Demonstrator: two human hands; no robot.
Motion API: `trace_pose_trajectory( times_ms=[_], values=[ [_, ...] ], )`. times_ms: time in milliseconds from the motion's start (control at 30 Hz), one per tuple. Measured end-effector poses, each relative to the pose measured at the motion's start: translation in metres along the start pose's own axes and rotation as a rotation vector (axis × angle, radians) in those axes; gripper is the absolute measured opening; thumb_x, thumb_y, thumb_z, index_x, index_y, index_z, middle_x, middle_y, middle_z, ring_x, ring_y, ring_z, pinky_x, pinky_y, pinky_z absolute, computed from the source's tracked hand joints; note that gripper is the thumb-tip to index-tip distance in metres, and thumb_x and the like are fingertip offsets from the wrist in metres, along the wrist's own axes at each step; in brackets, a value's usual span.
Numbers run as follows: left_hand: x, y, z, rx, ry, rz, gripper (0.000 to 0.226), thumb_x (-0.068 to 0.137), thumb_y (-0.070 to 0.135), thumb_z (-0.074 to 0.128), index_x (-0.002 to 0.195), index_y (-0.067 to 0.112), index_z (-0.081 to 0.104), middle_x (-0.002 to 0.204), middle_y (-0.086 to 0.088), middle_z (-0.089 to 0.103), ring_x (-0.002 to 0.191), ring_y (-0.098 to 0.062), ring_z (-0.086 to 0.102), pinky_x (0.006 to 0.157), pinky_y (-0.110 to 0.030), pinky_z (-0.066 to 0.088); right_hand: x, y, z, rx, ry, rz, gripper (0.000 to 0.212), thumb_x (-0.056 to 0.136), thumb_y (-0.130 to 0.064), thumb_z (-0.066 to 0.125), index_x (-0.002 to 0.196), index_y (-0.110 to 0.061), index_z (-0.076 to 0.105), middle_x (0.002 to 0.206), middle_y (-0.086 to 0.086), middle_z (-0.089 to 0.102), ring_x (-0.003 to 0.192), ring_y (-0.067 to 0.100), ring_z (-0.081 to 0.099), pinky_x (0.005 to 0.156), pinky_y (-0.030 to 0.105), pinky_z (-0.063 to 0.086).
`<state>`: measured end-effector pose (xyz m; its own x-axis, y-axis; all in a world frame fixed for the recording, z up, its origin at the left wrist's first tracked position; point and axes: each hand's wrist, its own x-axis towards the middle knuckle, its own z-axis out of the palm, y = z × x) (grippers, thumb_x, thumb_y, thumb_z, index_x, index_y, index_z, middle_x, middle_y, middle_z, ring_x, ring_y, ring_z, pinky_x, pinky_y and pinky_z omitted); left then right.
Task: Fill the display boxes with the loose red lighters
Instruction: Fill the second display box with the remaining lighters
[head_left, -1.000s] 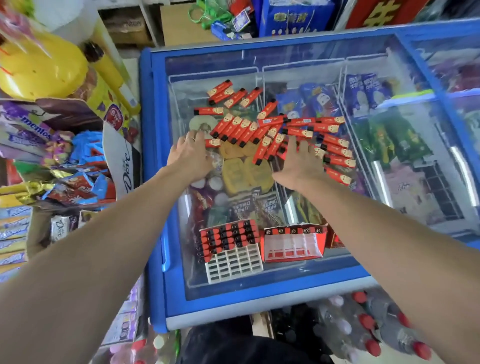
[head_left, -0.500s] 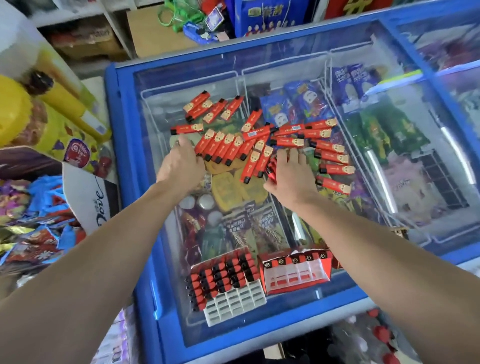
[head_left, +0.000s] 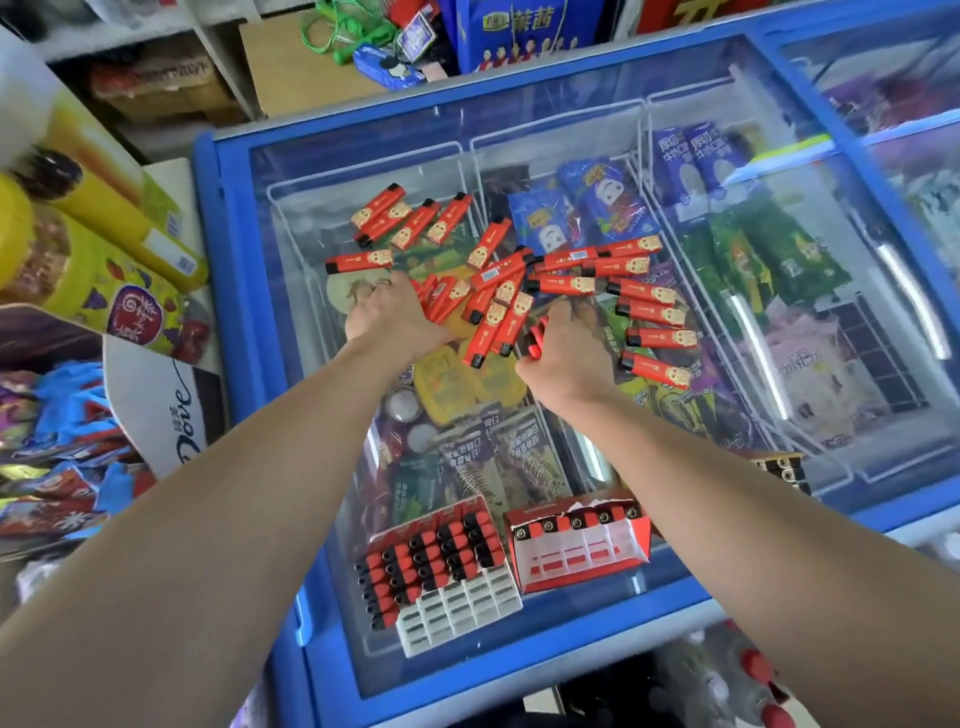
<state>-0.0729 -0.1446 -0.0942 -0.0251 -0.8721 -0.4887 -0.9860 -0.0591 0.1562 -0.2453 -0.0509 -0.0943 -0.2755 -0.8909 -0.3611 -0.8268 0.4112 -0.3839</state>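
Several loose red lighters (head_left: 563, 285) lie scattered on the glass lid of a blue chest freezer (head_left: 224, 322). My left hand (head_left: 393, 318) curls down at the left end of the pile, round a few lighters (head_left: 442, 296) at its thumb side. My right hand (head_left: 567, 356) grips a small bunch of lighters (head_left: 537, 336) lifted at the pile's near edge. Near the front edge stand two display boxes. The left box (head_left: 457, 610) is a white grid, about half full of upright lighters. The right box (head_left: 582, 558) is red, with one back row filled.
Ice-cream packs show through the glass lid. A shelf of sweets and a Dove carton (head_left: 166, 410) crowd the left side. Cartons and a blue bag (head_left: 524, 36) stand behind the freezer. Red-capped bottles (head_left: 753, 680) sit below its front right.
Both hands lay flat on the pile a second ago. They have drawn closer together, their fingers have curled, and the right hand has picked up a bunch of lighters. The camera has come nearer.
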Motion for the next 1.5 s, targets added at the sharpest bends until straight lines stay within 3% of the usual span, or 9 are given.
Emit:
trace_pose_trajectory(
  times_ms=[133,200,267,400,533,833,1033,1367,1500],
  values=[
    [-0.012,-0.007,0.003,0.000,0.000,0.039,0.058,0.091,0.048,0.069,0.130,0.011,0.046,0.116,-0.013,0.060,0.098,-0.032,0.059,0.074,-0.040,0.051,-0.006,-0.006,-0.004,0.415,-0.110,0.104,0.033,0.086,-0.021,0.069,0.109,-0.016,0.047,0.089,0.000,0.062,0.078,0.016,0.064,0.059,0.032,0.053],
    [-0.018,-0.015,0.005,-0.014,-0.029,0.067,0.039,0.093,0.038,0.067,0.116,0.013,0.048,0.104,-0.010,0.062,0.086,-0.029,0.059,0.068,-0.037,0.047,-0.011,-0.012,-0.005,0.589,-0.127,0.157,0.031,0.078,-0.028,0.071,0.103,-0.024,0.054,0.084,-0.003,0.066,0.081,0.017,0.065,0.068,0.034,0.054],
    [-0.024,-0.027,0.010,-0.045,-0.064,0.078,0.034,0.092,0.029,0.066,0.117,0.013,0.048,0.095,-0.008,0.062,0.080,-0.026,0.061,0.063,-0.035,0.046,-0.016,-0.017,-0.006,0.729,-0.160,0.209,0.030,0.066,-0.032,0.073,0.093,-0.032,0.061,0.079,-0.004,0.070,0.086,0.025,0.068,0.079,0.044,0.059],
    [-0.050,-0.046,0.018,-0.170,-0.135,0.083,0.028,0.098,0.026,0.063,0.113,0.012,0.045,0.084,-0.007,0.058,0.068,-0.021,0.057,0.055,-0.032,0.043,-0.032,-0.026,-0.015,0.996,-0.254,0.248,0.025,0.080,-0.005,0.069,0.101,-0.016,0.063,0.087,0.008,0.064,0.071,0.024,0.064,0.051,0.025,0.052],
    [-0.084,-0.065,0.026,-0.631,-0.166,0.009,0.019,0.095,0.021,0.068,0.096,0.013,0.050,0.075,-0.010,0.063,0.056,-0.019,0.058,0.051,-0.030,0.048,-0.053,-0.034,-0.021,1.124,-0.297,0.277,0.028,0.080,-0.003,0.070,0.104,-0.015,0.064,0.093,0.009,0.065,0.075,0.024,0.066,0.067,0.037,0.060],
    [-0.201,-0.071,0.006,-1.199,-0.204,0.083,0.013,0.100,0.023,0.064,0.096,0.012,0.057,0.071,-0.006,0.060,0.062,-0.017,0.059,0.061,-0.033,0.051,-0.120,-0.051,-0.024,1.020,-0.271,0.101,0.024,0.074,-0.010,0.079,0.093,-0.022,0.071,0.099,0.011,0.075,0.096,0.029,0.073,0.093,0.054,0.057],
    [-0.253,-0.081,0.009,-1.051,-0.095,0.111,0.015,0.099,0.021,0.065,0.110,0.015,0.057,0.072,-0.002,0.064,0.062,-0.013,0.061,0.057,-0.024,0.050,-0.162,-0.048,-0.025,1.003,-0.327,-0.065,0.021,0.080,-0.006,0.079,0.097,-0.016,0.071,0.073,-0.007,0.069,0.067,0.007,0.068,0.064,0.027,0.054],
    [-0.298,-0.102,0.033,-0.956,-0.011,0.181,0.021,0.096,0.013,0.070,0.113,0.015,0.057,0.079,0.002,0.066,0.063,-0.006,0.065,0.057,-0.019,0.051,-0.199,-0.033,-0.032,0.776,-0.422,-0.268,0.021,0.085,-0.007,0.075,0.101,-0.020,0.071,0.081,-0.002,0.066,0.066,0.012,0.062,0.062,0.027,0.054],
    [-0.299,-0.114,0.055,-0.974,0.120,0.052,0.019,0.096,0.015,0.068,0.091,0.021,0.051,0.067,0.004,0.058,0.053,-0.005,0.057,0.053,-0.021,0.050,-0.211,-0.019,-0.013,0.637,-0.226,-0.433,0.016,0.086,-0.009,0.074,0.096,-0.021,0.070,0.077,0.002,0.066,0.057,0.008,0.059,0.056,0.024,0.051]
  ],
)
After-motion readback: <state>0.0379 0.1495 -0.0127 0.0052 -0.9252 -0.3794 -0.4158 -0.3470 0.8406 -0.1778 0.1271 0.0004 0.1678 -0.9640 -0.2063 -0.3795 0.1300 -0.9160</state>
